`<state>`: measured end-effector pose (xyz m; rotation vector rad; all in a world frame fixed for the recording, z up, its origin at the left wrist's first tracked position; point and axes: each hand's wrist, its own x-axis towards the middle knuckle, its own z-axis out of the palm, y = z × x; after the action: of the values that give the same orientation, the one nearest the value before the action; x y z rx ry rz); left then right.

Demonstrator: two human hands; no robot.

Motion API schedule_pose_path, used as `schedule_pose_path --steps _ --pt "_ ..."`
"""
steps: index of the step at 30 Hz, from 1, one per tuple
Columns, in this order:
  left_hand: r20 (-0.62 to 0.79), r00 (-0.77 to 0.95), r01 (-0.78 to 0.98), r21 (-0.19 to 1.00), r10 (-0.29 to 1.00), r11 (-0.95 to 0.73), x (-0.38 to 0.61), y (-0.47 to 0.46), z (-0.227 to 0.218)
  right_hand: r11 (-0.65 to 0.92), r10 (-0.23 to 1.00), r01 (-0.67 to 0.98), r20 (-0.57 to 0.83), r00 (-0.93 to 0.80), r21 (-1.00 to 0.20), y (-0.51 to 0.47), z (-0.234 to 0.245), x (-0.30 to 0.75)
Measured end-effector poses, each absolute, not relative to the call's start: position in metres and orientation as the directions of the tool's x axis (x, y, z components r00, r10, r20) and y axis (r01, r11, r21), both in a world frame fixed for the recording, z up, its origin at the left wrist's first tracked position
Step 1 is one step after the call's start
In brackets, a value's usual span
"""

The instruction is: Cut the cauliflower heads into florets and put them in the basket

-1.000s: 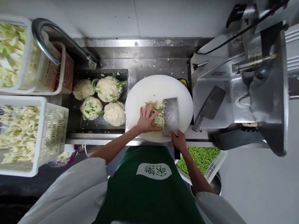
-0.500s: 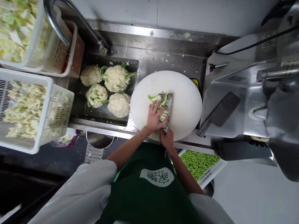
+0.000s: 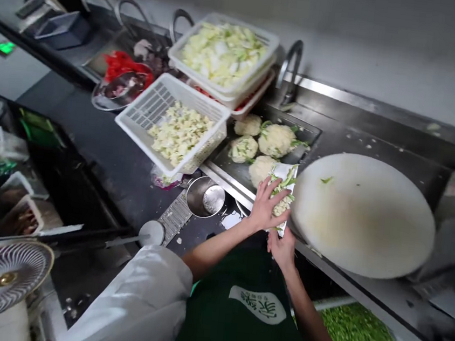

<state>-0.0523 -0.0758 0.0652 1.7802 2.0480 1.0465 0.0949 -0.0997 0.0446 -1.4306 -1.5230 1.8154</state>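
Running in front of you, the steel counter (image 3: 345, 134) carries the large, round white board (image 3: 368, 223), on your right. To your left, a white basket (image 3: 209, 144) of pale cut pieces stands near you, with a stack of baskets (image 3: 237, 101) behind it, the top one filled with leafy greens. Between these and the board lies a dark basin (image 3: 309, 141), where four cauliflower heads (image 3: 276, 140) sit close together; the front right one is partly covered. Your cleaver (image 3: 281, 169) is just off the board's left edge, beside that head, its blade bearing the cut cauliflower (image 3: 283, 204) and green stems. Your left hand (image 3: 264, 207) lies over this load, fingers spread wide and not curled around anything, the palm side against the pieces. Your right hand (image 3: 282, 249) is closed at the blade's near end; the handle itself is hidden. Smallest of all, a green scrap (image 3: 326, 180) rests on the board, towards its far left.
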Motion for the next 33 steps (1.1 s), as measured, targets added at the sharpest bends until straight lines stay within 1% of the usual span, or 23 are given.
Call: schedule_pose_path --steps 3,6,8,11,14,17,20,22,26,29,31,33 --pt "0.330 -0.373 0.769 0.632 0.867 0.090 -0.126 -0.157 0.092 -0.304 0.754 0.289 -0.414 -0.510 -0.908 -0.161 0.066 0.023" --pt "0.374 -0.500 0.760 0.622 0.781 0.189 -0.203 -0.248 0.114 -0.308 0.652 0.289 -0.422 -0.630 -0.906 -0.229 0.089 -0.057" --pt "0.368 -0.584 0.734 0.621 0.724 0.276 -0.251 -0.308 0.120 -0.320 0.563 0.307 -0.441 -0.699 -0.896 -0.274 0.100 -0.112" --pt "0.315 -0.718 0.647 0.631 0.620 0.428 -0.314 -0.382 0.114 -0.352 0.402 0.364 -0.490 -0.773 -0.862 -0.327 0.102 -0.187" --pt "0.258 -0.813 0.550 0.635 0.523 0.542 -0.373 -0.427 0.088 -0.367 0.276 0.415 -0.524 -0.806 -0.832 -0.357 0.086 -0.256" --pt "0.217 -0.856 0.487 0.644 0.469 0.590 -0.437 -0.442 0.047 -0.354 0.217 0.449 -0.539 -0.814 -0.820 -0.364 0.055 -0.325" --pt "0.154 -0.877 0.430 0.673 0.455 0.602 -0.511 -0.437 -0.007 -0.333 0.224 0.507 -0.588 -0.777 -0.795 -0.361 0.011 -0.399" --pt "0.094 -0.888 0.374 0.716 0.449 0.590 -0.564 -0.430 -0.052 -0.281 0.252 0.560 -0.623 -0.741 -0.780 -0.356 -0.026 -0.452" --pt "-0.007 -0.915 0.218 0.834 0.404 0.508 -0.661 -0.411 -0.152 -0.061 0.344 0.669 -0.645 -0.683 -0.741 -0.343 -0.106 -0.555" --pt "-0.048 -0.930 0.123 0.895 0.366 0.429 -0.713 -0.397 -0.222 0.050 0.390 0.713 -0.644 -0.658 -0.699 -0.332 -0.159 -0.619" --pt "-0.062 -0.937 0.084 0.916 0.345 0.392 -0.740 -0.388 -0.262 0.204 0.422 0.737 -0.622 -0.660 -0.644 -0.326 -0.189 -0.654" --pt "-0.071 -0.947 0.055 0.924 0.312 0.377 -0.764 -0.381 -0.298 0.360 0.442 0.746 -0.602 -0.665 -0.560 -0.323 -0.212 -0.681"
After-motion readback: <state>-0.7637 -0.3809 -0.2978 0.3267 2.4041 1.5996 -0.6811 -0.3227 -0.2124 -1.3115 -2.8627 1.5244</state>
